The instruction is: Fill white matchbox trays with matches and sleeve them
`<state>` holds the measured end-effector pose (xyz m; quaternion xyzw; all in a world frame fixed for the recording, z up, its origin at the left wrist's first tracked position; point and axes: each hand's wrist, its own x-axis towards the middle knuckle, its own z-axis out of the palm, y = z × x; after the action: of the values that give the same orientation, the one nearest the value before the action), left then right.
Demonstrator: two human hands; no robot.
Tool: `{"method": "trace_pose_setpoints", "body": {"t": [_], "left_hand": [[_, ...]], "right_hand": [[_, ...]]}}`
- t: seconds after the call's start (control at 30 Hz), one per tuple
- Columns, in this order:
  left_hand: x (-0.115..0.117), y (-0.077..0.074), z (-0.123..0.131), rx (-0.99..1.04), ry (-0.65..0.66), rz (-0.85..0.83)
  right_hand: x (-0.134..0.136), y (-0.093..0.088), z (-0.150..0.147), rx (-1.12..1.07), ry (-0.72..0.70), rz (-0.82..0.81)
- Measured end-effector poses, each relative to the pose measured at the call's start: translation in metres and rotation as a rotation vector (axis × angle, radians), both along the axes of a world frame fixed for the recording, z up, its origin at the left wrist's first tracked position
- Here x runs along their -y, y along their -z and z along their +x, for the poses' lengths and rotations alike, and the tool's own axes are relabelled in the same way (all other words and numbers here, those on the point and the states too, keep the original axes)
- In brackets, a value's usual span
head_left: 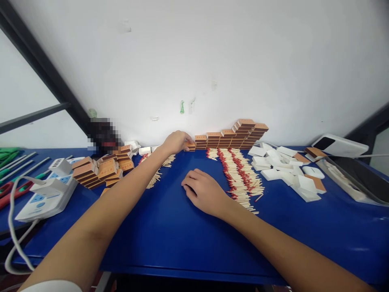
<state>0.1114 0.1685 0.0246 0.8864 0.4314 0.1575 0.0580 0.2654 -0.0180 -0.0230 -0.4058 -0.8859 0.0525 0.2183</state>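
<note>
My left hand [178,141] reaches to the back of the blue table, its fingers closed on a matchbox [191,147] at the left end of a stepped stack of matchboxes [231,140] along the wall. That matchbox sits low, beside the stack's left column; the fingers partly hide it. My right hand [205,192] rests on the table's middle, fingers loosely bent and slightly apart, with nothing visible in it. To its right lie rows of loose red-tipped matches [237,174]. More matches [154,178] lie partly behind my left forearm.
Matchboxes are piled at left [106,168]. White inner trays [282,166] lie heaped at right, near a white device [340,145] and a clear pouch [349,182]. A power strip [48,198] with cables and red-handled tools [15,192] occupy the far left.
</note>
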Motion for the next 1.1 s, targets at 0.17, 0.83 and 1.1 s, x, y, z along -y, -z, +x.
{"method": "trace_pose_setpoints", "body": {"t": [0.17, 0.83, 1.1], "left_hand": [[0.001, -0.001, 0.001, -0.015, -0.015, 0.008], [0.057, -0.093, -0.188, -0.441, -0.539, -0.183], [0.055, -0.075, -0.207, -0.409, -0.512, -0.256]], "right_hand": [[0.001, 0.000, 0.000, 0.000, 0.000, -0.004], [0.002, 0.003, 0.001, -0.059, -0.013, -0.038], [0.001, 0.004, 0.001, -0.079, -0.011, -0.051]]}}
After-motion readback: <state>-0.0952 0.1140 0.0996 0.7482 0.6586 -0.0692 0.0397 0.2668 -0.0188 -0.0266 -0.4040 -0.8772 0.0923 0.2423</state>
